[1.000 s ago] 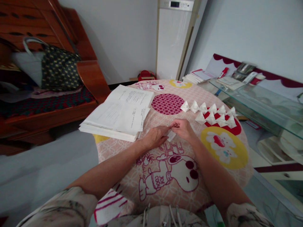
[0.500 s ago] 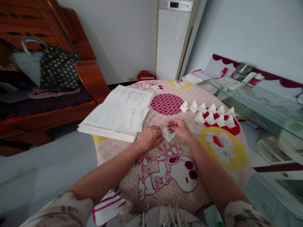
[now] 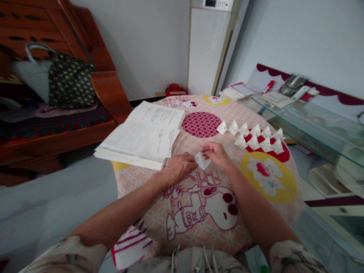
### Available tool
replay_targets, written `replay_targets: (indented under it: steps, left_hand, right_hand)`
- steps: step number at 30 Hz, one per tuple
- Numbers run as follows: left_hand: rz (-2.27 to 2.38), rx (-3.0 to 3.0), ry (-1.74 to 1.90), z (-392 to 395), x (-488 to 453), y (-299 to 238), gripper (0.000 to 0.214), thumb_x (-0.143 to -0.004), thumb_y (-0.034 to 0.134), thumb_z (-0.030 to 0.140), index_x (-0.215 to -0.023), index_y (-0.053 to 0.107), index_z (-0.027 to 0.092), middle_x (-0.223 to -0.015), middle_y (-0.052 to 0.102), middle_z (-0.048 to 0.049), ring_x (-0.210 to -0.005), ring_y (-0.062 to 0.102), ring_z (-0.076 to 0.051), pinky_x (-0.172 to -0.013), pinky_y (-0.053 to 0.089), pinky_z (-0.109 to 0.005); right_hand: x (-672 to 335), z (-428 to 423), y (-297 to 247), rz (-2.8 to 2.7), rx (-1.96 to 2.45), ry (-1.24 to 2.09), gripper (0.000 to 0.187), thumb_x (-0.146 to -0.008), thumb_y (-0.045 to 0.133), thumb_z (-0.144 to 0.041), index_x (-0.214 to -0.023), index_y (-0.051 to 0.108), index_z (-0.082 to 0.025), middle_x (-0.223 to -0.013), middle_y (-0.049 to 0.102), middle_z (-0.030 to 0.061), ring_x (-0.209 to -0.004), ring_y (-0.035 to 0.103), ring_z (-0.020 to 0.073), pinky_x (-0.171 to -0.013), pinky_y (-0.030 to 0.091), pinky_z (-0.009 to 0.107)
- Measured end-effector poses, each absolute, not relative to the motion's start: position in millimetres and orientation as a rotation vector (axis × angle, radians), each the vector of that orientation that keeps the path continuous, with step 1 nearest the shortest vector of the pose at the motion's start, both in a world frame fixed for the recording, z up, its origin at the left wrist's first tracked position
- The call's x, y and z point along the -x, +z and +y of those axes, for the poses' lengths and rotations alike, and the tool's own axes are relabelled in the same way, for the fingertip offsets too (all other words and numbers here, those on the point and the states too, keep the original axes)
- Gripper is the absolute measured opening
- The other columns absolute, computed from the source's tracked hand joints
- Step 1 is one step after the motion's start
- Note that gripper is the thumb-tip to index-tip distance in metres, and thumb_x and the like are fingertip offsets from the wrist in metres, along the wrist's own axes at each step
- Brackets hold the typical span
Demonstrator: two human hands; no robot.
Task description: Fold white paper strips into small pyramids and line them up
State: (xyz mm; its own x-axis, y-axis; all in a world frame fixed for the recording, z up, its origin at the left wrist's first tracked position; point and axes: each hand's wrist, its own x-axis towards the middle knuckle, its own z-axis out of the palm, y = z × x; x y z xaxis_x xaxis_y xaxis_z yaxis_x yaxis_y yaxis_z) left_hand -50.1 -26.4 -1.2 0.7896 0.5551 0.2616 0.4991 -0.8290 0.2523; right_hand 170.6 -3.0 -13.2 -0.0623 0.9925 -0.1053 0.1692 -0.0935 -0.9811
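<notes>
A small folded piece of white paper (image 3: 203,161) lies diamond-wise on the pink patterned tablecloth, with faint lines across it. My left hand (image 3: 182,167) rests at its left corner, fingers fairly flat and their tips touching or right beside the paper. Curled over the paper's upper right side, my right hand (image 3: 215,153) grips it between thumb and fingers; that corner is hidden. Beyond my left hand lies a thick open book (image 3: 139,136) with printed pages. Several pointed folded-paper pieces (image 3: 254,142) stand in two rows to the right of my right hand.
The round table's cloth (image 3: 199,220) carries cartoon dog and bear pictures. A glass-topped stand (image 3: 313,123) adjoins the table on the right, bearing metal bowls (image 3: 294,81) and a red tube (image 3: 268,87). Left of the table is a wooden bench (image 3: 110,94) with bags (image 3: 72,81).
My left hand's fingers have flattened and stretched out slightly at the paper's left corner. My right hand stays on the paper, and the paper rows are unchanged.
</notes>
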Motion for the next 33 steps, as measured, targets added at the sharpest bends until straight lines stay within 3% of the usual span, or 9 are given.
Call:
replay_targets:
  steps: [6, 11, 14, 17, 20, 27, 30, 33]
  left_hand:
    - [0.578, -2.588, 0.739, -22, 50, -7, 0.03, -0.095, 0.052, 0.011, -0.099, 0.08, 0.02, -0.096, 0.077, -0.006, -0.094, 0.068, -0.018, -0.087, 0.053, -0.03]
    - [0.961, -2.187, 1.149, -14, 49, -8, 0.028, -0.088, 0.054, 0.012, -0.095, 0.081, 0.018, -0.091, 0.078, -0.0069, -0.084, 0.071, -0.017, -0.078, 0.055, -0.029]
    - [1.087, -2.01, 1.212, -3, 44, 1, 0.024, -0.087, 0.058, 0.016, -0.093, 0.081, 0.018, -0.089, 0.079, -0.0058, -0.079, 0.071, -0.017, -0.073, 0.055, -0.027]
    - [1.112, -1.939, 1.222, 10, 37, 13, 0.023, -0.083, 0.06, 0.015, -0.091, 0.081, 0.017, -0.088, 0.079, -0.0049, -0.077, 0.07, -0.016, -0.074, 0.055, -0.027]
    - [1.08, -1.883, 1.203, 22, 30, 17, 0.023, -0.083, 0.063, 0.017, -0.097, 0.08, 0.016, -0.092, 0.079, -0.0063, -0.082, 0.07, -0.017, -0.078, 0.055, -0.028]
    - [0.794, -1.509, 1.03, 21, 22, -2, 0.038, -0.086, 0.071, 0.043, -0.106, 0.076, 0.012, -0.097, 0.078, -0.0097, -0.083, 0.069, -0.016, -0.077, 0.054, -0.028]
    - [0.707, -1.436, 1.007, 17, 19, -2, 0.04, -0.076, 0.082, 0.044, -0.098, 0.074, 0.011, -0.092, 0.076, -0.0091, -0.078, 0.067, -0.015, -0.072, 0.053, -0.026]
    - [0.737, -1.472, 1.058, 16, 15, 1, 0.034, -0.074, 0.082, 0.042, -0.086, 0.072, 0.012, -0.079, 0.071, -0.0044, -0.067, 0.06, -0.011, -0.063, 0.047, -0.023]
  right_hand:
    - [-171, -9, -8, -1.505, 1.359, 1.118, 0.026, -0.074, 0.066, -0.006, -0.097, 0.072, -0.017, -0.088, 0.076, 0.004, -0.078, 0.07, 0.0152, -0.07, 0.058, 0.026]
    - [-159, -28, 7, -2.021, 1.421, 0.666, 0.019, -0.075, 0.081, -0.017, -0.093, 0.074, -0.019, -0.097, 0.075, 0.0077, -0.093, 0.068, 0.0234, -0.089, 0.054, 0.038]
    - [-145, -39, 12, -2.243, 1.463, 0.442, 0.022, -0.078, 0.078, -0.015, -0.1, 0.073, -0.018, -0.108, 0.072, 0.0125, -0.106, 0.065, 0.0292, -0.095, 0.051, 0.041]
    - [-132, -46, 15, -2.396, 1.527, 0.347, 0.011, -0.086, 0.066, -0.01, -0.092, 0.073, -0.015, -0.102, 0.072, 0.0193, -0.102, 0.065, 0.0334, -0.089, 0.05, 0.043]
    - [-130, -46, 16, -2.39, 1.583, 0.309, 0.019, -0.087, 0.056, -0.007, -0.089, 0.074, -0.014, -0.094, 0.073, 0.0207, -0.089, 0.067, 0.0318, -0.081, 0.049, 0.042]
    - [-163, -29, 19, -1.64, 1.398, 0.513, 0.019, -0.084, 0.056, -0.025, -0.085, 0.074, -0.019, -0.072, 0.069, 0.0044, -0.065, 0.06, 0.0192, -0.064, 0.045, 0.031]
    - [-167, -26, 19, -1.478, 1.293, 0.723, 0.02, -0.08, 0.059, -0.032, -0.083, 0.073, -0.019, -0.069, 0.068, 0.0026, -0.063, 0.058, 0.018, -0.057, 0.043, 0.028]
    - [-162, -27, 18, -1.485, 1.264, 0.845, 0.017, -0.077, 0.06, -0.033, -0.077, 0.07, -0.019, -0.067, 0.065, 0.0014, -0.06, 0.054, 0.0159, -0.055, 0.041, 0.027]
